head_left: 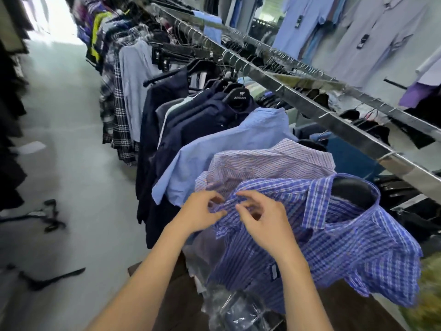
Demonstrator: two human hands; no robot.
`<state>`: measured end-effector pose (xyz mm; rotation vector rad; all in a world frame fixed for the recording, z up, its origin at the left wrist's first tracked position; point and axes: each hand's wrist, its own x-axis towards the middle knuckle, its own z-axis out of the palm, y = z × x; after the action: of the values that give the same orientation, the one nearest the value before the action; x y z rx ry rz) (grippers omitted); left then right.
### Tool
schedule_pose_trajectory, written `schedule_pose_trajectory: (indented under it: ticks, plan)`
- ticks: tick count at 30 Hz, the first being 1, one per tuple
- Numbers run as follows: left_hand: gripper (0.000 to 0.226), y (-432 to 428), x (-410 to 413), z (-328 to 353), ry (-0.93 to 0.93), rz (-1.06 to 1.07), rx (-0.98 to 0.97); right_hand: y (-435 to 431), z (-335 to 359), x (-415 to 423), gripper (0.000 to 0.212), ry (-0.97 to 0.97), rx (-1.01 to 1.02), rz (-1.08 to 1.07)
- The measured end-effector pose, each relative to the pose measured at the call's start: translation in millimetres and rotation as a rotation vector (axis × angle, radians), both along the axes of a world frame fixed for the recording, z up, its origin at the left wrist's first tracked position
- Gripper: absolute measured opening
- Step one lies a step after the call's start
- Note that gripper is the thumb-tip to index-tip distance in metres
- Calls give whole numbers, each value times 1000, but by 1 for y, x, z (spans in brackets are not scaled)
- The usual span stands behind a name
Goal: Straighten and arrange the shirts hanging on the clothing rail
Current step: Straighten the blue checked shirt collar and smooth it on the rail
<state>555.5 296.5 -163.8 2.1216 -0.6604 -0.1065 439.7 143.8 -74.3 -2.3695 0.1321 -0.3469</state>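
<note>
Bare left grip (201,210), bare right grip (261,219), forearms (150,271) uncovered up to the frame's edge.

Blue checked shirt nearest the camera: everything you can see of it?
The blue checked shirt is nearest on the rail, woven-looking cloth in blue, purple and white checks. It hangs on a black hanger that shows in the open collar; the body is rumpled, with a small label on the front. The left hand and the right hand pinch its front edge. The striped shirt lies against it behind.
</note>
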Motion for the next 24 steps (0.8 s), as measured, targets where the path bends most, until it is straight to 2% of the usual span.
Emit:
schedule_pose_trajectory:
  ticks: [5, 9, 13, 15, 18, 20, 24]
  plan:
    - [24, 2, -7, -23, 48, 58, 40, 2, -9, 1, 24, 40, 5, 12]
    - [28, 4, -11, -29, 104, 131, 13, 3, -11, -1, 27, 84, 16, 26]
    - [21, 8, -10, -30, 212, 207, -159, 7, -14, -2, 39, 125, -60, 57]
    - [21, 13, -8, -31, 266, 211, -221, 11, -16, 1, 46, 140, -142, 75]
    - [7, 25, -2, -35, 357, 198, -305, 20, -19, 11, 54, 184, -262, 107]
    - [9, 36, -2, -37, 422, 187, -385, 27, -19, 15, 58, 212, -338, 134]
    - [17, 54, -9, -30, 741, 203, -708, 36, -19, 24, 63, 221, -392, 140]
